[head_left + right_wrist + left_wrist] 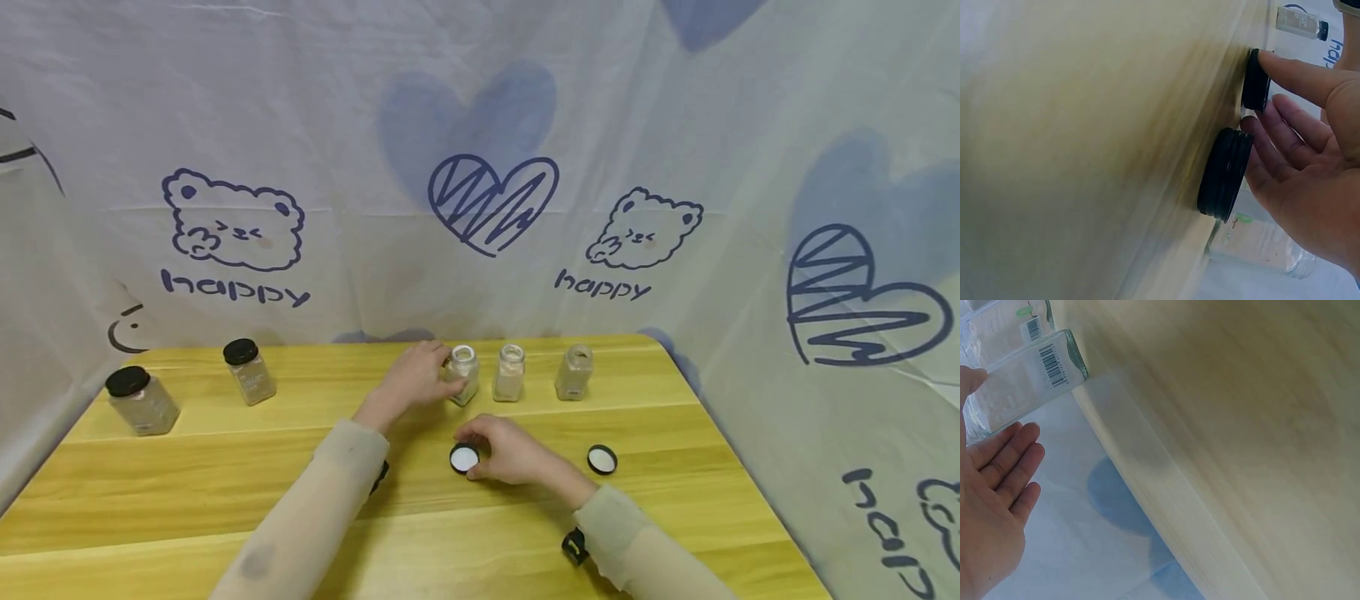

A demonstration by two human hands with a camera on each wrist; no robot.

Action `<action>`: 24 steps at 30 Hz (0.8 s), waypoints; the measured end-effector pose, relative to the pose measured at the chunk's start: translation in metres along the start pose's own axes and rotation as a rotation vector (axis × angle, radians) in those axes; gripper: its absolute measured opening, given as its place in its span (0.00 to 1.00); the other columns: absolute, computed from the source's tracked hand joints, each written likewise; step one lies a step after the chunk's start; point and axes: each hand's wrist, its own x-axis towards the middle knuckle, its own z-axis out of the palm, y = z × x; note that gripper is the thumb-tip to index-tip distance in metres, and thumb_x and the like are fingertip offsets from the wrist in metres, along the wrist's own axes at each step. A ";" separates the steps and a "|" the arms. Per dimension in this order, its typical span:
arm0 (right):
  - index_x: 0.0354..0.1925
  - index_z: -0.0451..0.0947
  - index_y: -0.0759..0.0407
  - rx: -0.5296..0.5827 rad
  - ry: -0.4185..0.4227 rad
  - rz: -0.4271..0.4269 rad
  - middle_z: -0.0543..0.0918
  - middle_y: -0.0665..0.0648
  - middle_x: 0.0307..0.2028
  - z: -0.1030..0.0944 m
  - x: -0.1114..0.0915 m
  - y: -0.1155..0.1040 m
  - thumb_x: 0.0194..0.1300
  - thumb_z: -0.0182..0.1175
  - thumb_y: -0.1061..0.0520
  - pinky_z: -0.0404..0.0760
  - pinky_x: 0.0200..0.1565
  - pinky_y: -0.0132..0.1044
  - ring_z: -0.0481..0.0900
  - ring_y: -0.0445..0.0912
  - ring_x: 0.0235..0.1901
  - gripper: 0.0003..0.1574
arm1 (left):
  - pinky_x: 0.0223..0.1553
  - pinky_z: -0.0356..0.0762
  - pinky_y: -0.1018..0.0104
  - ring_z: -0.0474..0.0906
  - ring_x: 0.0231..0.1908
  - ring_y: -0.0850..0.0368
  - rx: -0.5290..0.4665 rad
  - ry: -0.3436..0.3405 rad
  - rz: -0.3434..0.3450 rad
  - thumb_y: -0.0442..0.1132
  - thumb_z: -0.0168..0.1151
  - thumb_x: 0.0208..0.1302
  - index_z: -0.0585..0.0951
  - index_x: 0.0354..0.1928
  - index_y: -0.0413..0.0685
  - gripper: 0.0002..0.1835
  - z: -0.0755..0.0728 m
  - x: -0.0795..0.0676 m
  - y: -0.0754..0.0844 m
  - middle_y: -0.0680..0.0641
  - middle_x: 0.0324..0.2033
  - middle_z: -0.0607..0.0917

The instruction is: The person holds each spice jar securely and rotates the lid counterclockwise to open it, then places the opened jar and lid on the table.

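My left hand point(415, 377) is at the leftmost of three uncapped glass jars, its thumb on the near side and fingers along the far side. In the left wrist view that glass jar point(1032, 381) shows a barcode near its base; the remaining fingers of my hand point(1000, 481) extend past it. My right hand point(510, 450) pinches a black lid point(464, 458) between thumb and fingers, white inside facing up, low over the wooden table. From the right wrist, the lid point(1256, 81) appears edge-on, with a second black lid point(1225, 175) closer to the camera.
Two more uncapped glass jars, a middle one point(509, 375) and a right one point(574, 373), stand along the back. The other lid point(602, 459) lies inside up at right. At left stand two black-capped jars point(142, 402) point(251, 372). A printed cloth point(360, 167) hangs behind the table.
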 end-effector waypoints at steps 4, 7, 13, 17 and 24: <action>0.57 0.80 0.66 -0.045 0.000 -0.025 0.84 0.59 0.52 0.000 -0.001 -0.001 0.55 0.78 0.64 0.81 0.57 0.42 0.83 0.52 0.51 0.31 | 0.62 0.76 0.45 0.79 0.55 0.41 0.008 0.002 -0.017 0.55 0.69 0.64 0.80 0.60 0.35 0.33 0.002 0.001 0.000 0.39 0.55 0.83; 0.57 0.80 0.66 -0.062 -0.002 -0.037 0.84 0.59 0.52 0.001 -0.001 -0.003 0.55 0.78 0.64 0.81 0.57 0.42 0.83 0.51 0.51 0.31 | 0.66 0.72 0.44 0.77 0.59 0.39 0.005 -0.008 -0.041 0.55 0.69 0.65 0.78 0.63 0.34 0.35 0.002 0.001 0.000 0.37 0.59 0.81; 0.58 0.80 0.65 -0.074 -0.001 -0.042 0.84 0.58 0.53 0.001 -0.002 -0.003 0.56 0.79 0.61 0.80 0.59 0.42 0.82 0.50 0.53 0.32 | 0.70 0.67 0.43 0.74 0.64 0.37 0.016 -0.027 -0.063 0.57 0.67 0.68 0.76 0.66 0.33 0.37 0.001 -0.001 0.001 0.35 0.64 0.78; 0.58 0.80 0.64 -0.061 0.015 -0.036 0.83 0.58 0.54 0.000 -0.003 -0.004 0.58 0.77 0.59 0.79 0.60 0.44 0.81 0.50 0.54 0.31 | 0.72 0.65 0.42 0.72 0.66 0.35 0.016 -0.039 -0.066 0.59 0.64 0.71 0.73 0.68 0.32 0.39 0.000 -0.003 0.003 0.33 0.65 0.77; 0.61 0.79 0.64 0.008 0.098 -0.017 0.82 0.61 0.56 -0.004 -0.008 -0.012 0.67 0.71 0.57 0.80 0.59 0.51 0.81 0.55 0.55 0.27 | 0.73 0.63 0.40 0.68 0.70 0.33 0.010 -0.029 -0.092 0.62 0.62 0.71 0.70 0.71 0.32 0.43 -0.008 -0.011 0.003 0.31 0.68 0.73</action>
